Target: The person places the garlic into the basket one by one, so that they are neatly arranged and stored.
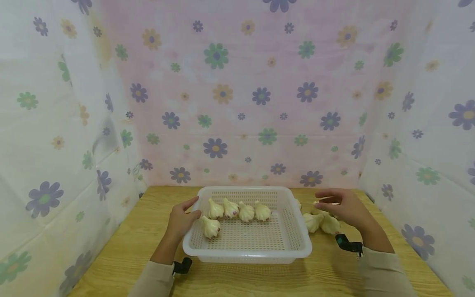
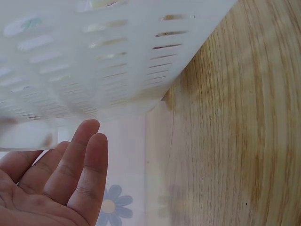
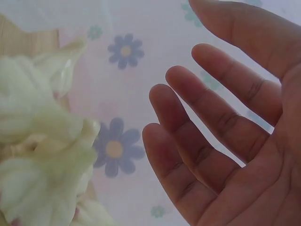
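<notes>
A white plastic basket (image 1: 248,254) with slotted walls stands on the table, holding several pale garlic bulbs (image 1: 246,211) toward its back and left. My left hand (image 1: 180,220) holds the basket's left rim, thumb over the edge. In the left wrist view, the other fingers (image 2: 77,165) lie outside, by the rim. To the right of the basket, more garlic bulbs (image 1: 329,225) sit grouped on the wood. Just above them hovers my right hand (image 1: 343,208), its palm empty. The right wrist view shows its fingers (image 3: 211,110) spread and lightly bent, apart from the nearby garlic (image 3: 42,174).
The wooden table (image 1: 130,247) extends on both sides of the basket. Flower-print cloth (image 1: 245,136) encloses the back and both sides. A black wrist device (image 1: 349,243) sits at the right wrist, another black device (image 1: 182,266) at the left.
</notes>
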The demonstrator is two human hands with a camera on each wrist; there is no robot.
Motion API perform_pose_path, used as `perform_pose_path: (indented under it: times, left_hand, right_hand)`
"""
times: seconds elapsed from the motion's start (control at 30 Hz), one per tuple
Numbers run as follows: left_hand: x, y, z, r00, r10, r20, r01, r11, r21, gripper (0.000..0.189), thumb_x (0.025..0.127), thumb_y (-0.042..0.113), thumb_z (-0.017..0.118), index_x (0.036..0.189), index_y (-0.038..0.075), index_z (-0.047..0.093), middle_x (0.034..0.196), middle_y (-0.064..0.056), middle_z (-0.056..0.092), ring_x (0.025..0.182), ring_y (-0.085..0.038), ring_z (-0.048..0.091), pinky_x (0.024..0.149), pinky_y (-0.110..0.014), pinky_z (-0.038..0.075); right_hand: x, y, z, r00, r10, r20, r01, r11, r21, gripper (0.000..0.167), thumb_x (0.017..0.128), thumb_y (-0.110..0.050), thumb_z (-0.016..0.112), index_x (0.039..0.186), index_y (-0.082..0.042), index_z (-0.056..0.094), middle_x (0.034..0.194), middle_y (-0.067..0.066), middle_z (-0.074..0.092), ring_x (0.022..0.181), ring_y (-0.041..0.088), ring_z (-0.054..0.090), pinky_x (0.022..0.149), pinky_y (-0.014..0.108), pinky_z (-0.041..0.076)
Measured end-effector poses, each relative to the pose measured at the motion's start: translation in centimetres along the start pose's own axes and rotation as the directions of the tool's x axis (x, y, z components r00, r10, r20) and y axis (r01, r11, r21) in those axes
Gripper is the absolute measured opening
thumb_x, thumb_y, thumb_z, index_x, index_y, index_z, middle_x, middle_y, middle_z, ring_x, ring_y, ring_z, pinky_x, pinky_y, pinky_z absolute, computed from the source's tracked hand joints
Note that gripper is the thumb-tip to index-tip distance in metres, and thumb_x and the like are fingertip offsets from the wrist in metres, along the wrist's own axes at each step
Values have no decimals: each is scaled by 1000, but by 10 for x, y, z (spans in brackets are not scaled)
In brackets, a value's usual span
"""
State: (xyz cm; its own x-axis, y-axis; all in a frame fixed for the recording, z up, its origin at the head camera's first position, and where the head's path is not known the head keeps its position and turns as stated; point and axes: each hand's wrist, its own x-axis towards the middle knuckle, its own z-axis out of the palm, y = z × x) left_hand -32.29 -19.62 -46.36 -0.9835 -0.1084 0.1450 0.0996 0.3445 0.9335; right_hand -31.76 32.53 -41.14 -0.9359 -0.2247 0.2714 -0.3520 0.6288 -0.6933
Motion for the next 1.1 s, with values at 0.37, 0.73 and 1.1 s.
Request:
perform_pose_path:
  times: [0.37,0.73,1.1]
  left_hand:
    - [-1,-1,0,1000,-2,-23,2,1000,0,61,87,13,68,147,19,60,156,-15,50,109,-34,74,74,-40,65]
    - [0,0,1,1000,14,-8,-14,1000,-3,61,87,12,68,147,18,61,157,-15,50,111,-36,73,75,-41,65]
    - [-1,4,0,1000,3,-3,-3,1000,-10,60,88,12,67,148,18,60,157,-16,49,110,-35,73,75,-41,65]
  right_hand:
    - [-4,34,-9,995,96,10,-97,994,52,54,95,-43,73,136,-9,66,137,22,65,99,-4,68,76,35,63]
    - [-13,60,-9,989,146,22,-146,989,14,56,96,-42,71,138,-5,65,138,19,66,104,7,70,87,39,62]
    - [-18,76,-5,984,165,63,-169,984,63,56,97,-40,70,140,-4,62,136,19,66,101,-2,66,82,26,59]
